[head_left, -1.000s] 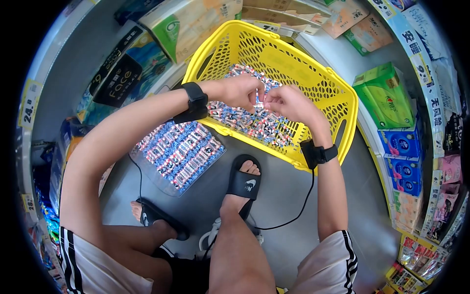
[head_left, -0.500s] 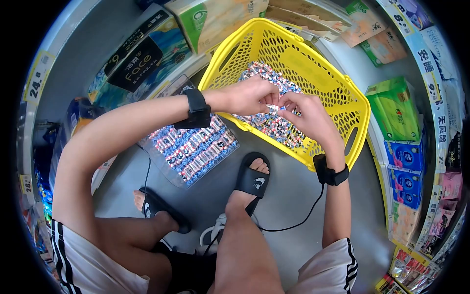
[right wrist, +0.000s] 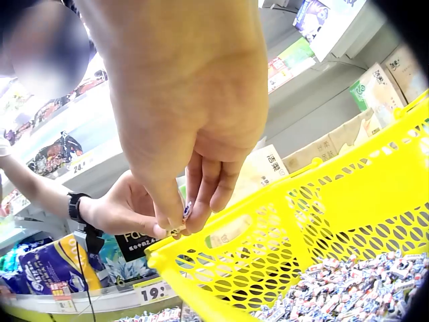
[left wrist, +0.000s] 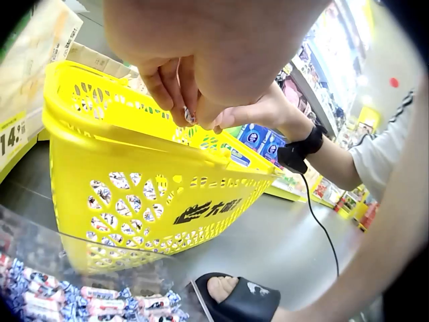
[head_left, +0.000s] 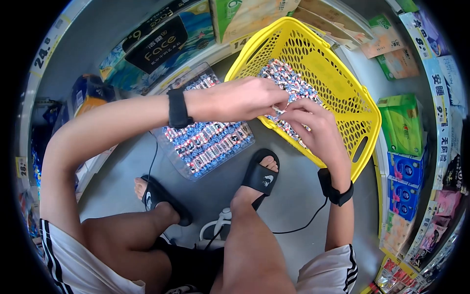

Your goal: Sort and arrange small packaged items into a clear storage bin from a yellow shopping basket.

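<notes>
In the head view my left hand [head_left: 257, 98] and right hand [head_left: 316, 127] meet over the near rim of a yellow shopping basket [head_left: 338, 73]. Between their fingertips they pinch one small wrapped candy [right wrist: 186, 211], which has a white-and-blue wrapper. Fingers hide most of it. A heap of similar loose candies [head_left: 289, 76] lies inside the basket. Left of the basket on the floor stands a clear plastic tray [head_left: 183, 169], with candies [head_left: 210, 147] laid in tight rows. My left forearm crosses above this tray and covers part of it.
Tissue packs [head_left: 166, 44] line the shelf at the back left. Green [head_left: 402, 122] and blue packs [head_left: 405, 166] stand on the right shelf. Sandalled feet [head_left: 262, 176] rest on the grey floor near the tray, and a black cable [head_left: 303, 225] hangs from the right wrist.
Both hands, still together at a candy, have shifted from above the heap toward the basket's near left rim. The head view has turned, so basket and tray appear farther right.
</notes>
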Available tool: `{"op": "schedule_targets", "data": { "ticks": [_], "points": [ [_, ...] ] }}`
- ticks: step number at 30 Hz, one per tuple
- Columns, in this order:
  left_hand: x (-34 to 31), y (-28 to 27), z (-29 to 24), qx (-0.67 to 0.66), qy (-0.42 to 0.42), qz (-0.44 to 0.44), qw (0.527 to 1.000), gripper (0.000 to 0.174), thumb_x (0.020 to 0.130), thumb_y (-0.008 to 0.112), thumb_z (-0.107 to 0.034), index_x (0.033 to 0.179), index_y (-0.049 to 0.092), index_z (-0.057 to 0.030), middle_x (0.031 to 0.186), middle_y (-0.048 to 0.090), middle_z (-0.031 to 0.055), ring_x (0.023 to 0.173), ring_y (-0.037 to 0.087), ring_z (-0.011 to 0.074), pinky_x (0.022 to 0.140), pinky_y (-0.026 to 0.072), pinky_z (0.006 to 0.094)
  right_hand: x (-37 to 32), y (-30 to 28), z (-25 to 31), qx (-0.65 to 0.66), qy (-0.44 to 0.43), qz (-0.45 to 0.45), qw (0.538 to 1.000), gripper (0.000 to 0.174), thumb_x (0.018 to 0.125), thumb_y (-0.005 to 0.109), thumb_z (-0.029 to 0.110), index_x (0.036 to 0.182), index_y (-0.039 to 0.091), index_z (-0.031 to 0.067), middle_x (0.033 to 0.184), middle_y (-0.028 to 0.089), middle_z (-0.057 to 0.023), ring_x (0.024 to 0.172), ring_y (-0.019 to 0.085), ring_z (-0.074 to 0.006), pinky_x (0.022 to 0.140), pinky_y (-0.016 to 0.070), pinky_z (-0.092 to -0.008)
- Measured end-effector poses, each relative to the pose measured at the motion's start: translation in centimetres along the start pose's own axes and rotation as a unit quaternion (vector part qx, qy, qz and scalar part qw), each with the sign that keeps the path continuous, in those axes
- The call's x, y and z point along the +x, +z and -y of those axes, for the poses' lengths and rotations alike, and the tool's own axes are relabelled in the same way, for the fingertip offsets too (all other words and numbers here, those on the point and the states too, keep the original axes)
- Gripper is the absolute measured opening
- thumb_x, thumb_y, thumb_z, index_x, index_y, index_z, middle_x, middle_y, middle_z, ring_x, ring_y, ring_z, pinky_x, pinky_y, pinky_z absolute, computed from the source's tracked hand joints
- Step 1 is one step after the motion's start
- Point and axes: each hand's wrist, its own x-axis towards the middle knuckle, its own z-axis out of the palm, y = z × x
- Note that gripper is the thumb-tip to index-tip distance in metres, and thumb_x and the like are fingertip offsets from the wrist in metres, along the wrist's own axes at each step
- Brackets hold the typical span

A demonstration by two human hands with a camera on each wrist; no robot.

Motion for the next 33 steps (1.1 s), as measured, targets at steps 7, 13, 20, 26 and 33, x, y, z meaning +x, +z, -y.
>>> {"op": "schedule_targets", "data": {
  "ticks": [7, 13, 20, 26, 33],
  "points": [
    [-5.0, -1.2, 0.3, 0.153, 0.185, -0.030, 0.970, 0.018, 0.089, 0.070, -0.011, 0.103, 0.063, -0.0022, 0.100, 0.062, 0.0108, 0.096, 0.065, 0.0308, 0.083, 0.0551, 0.0415, 0.6, 2.9, 3.5, 0.005, -0.025, 0.008, 1.000, 0.023, 0.081, 0.079, -0.003, 0.102, 0.080, 0.0065, 0.101, 0.071, -0.0102, 0.089, 0.073, -0.0290, 0.077, 0.0613, -0.0388],
    [-9.8, -0.7, 1.6, 0.204, 0.258, -0.016, 0.944, 0.016, 0.086, 0.070, -0.010, 0.099, 0.065, -0.0030, 0.104, 0.064, 0.0096, 0.095, 0.066, 0.0261, 0.083, 0.0572, 0.0376, 0.8, 7.4, 5.9, 0.011, -0.056, 0.020, 0.998, 0.020, 0.083, 0.077, 0.001, 0.103, 0.079, 0.0036, 0.099, 0.070, -0.0096, 0.089, 0.072, -0.0284, 0.075, 0.0595, -0.0401],
    [-15.5, 0.7, 4.0, 0.280, 0.223, 0.093, 0.929, 0.026, 0.091, 0.067, -0.017, 0.111, 0.067, -0.0017, 0.114, 0.062, 0.0085, 0.104, 0.062, 0.0213, 0.087, 0.0553, 0.0332, -0.5, 16.8, 5.0, 0.049, -0.005, -0.005, 0.999, 0.018, 0.084, 0.075, 0.000, 0.101, 0.079, 0.0027, 0.092, 0.066, -0.0102, 0.085, 0.071, -0.0289, 0.073, 0.0584, -0.0405],
    [-18.9, 3.2, 5.4, 0.320, 0.148, 0.115, 0.929, 0.040, 0.088, 0.066, -0.016, 0.123, 0.069, 0.0030, 0.119, 0.064, 0.0075, 0.111, 0.063, 0.0206, 0.092, 0.0549, 0.0321, -1.2, 21.6, 3.9, 0.060, 0.062, -0.003, 0.996, 0.017, 0.087, 0.075, -0.001, 0.103, 0.079, 0.0030, 0.091, 0.066, -0.0121, 0.083, 0.071, -0.0310, 0.072, 0.0582, -0.0420],
    [-21.6, 6.0, 5.1, 0.316, 0.084, 0.190, 0.926, 0.043, 0.090, 0.064, -0.013, 0.128, 0.068, 0.0055, 0.132, 0.064, 0.0122, 0.120, 0.063, 0.0231, 0.100, 0.0539, 0.0336, -0.4, 24.6, 3.9, 0.046, 0.112, -0.009, 0.993, 0.023, 0.089, 0.069, -0.002, 0.112, 0.073, 0.0016, 0.092, 0.066, -0.0161, 0.087, 0.071, -0.0379, 0.075, 0.0594, -0.0471]
  ]
}}
